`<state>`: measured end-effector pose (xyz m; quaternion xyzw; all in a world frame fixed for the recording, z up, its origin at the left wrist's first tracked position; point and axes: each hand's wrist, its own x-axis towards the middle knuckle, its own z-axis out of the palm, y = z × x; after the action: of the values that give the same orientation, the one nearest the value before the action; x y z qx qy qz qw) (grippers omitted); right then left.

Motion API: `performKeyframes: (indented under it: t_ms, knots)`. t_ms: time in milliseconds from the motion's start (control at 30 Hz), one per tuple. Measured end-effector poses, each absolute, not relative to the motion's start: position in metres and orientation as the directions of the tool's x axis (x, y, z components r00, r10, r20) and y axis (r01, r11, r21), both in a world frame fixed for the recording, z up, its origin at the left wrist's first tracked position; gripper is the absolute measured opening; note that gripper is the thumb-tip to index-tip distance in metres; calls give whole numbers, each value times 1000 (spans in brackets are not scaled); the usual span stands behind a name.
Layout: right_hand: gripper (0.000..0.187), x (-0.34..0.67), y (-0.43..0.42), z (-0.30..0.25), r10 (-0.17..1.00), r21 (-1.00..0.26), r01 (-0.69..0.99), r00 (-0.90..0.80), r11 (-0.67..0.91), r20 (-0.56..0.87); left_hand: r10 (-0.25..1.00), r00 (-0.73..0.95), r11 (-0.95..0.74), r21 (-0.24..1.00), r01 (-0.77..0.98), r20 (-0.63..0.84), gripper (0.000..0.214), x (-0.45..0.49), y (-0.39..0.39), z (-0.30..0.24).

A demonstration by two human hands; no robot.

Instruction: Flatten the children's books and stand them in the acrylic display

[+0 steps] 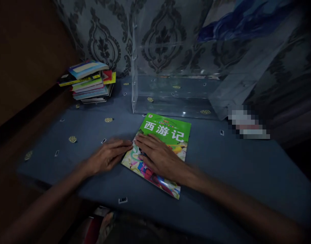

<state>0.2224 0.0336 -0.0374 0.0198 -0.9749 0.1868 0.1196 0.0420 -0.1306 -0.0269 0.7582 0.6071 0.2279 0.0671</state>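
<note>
A green picture book (168,127) with large white Chinese characters lies closed and slightly turned on the blue table cover. Across its colourful lower cover rests my right hand (157,154), flat with the fingers stretched towards the spine side. My left hand (111,154) is at the book's left edge, fingers extended and held close together, the tips at or very near the edge. Neither hand grips the book. The left thumb side is partly in shadow.
A stack of books (91,83) stands at the back left. Behind the green book is a clear acrylic shelf (170,106) against patterned wallpaper. A blurred-out item (248,123) lies at the right. The table cover's (122,217) front edge runs below the hands.
</note>
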Motion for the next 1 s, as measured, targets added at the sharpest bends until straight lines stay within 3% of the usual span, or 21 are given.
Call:
performKeyframes:
  t_ms: [300,533,667,800,1000]
  knots:
    - [49,234,-7,-35,-72,-420,-135,-984,898,162,949,142,-237,338,911,283,51,57,-174,-23]
    - [42,231,9,-26,-38,-459,-129,-978,879,203,916,158,-263,257,930,369,48,61,-167,-25]
    - [44,225,30,-28,23,-394,-63,-978,917,210,909,165,-264,223,938,382,42,61,-164,-27]
    - [46,230,52,-34,135,-358,60,-973,932,187,914,144,-260,275,926,380,40,61,-165,-31]
    - [45,267,97,-52,341,-395,222,-903,892,263,913,122,-245,285,927,388,37,59,-164,-34]
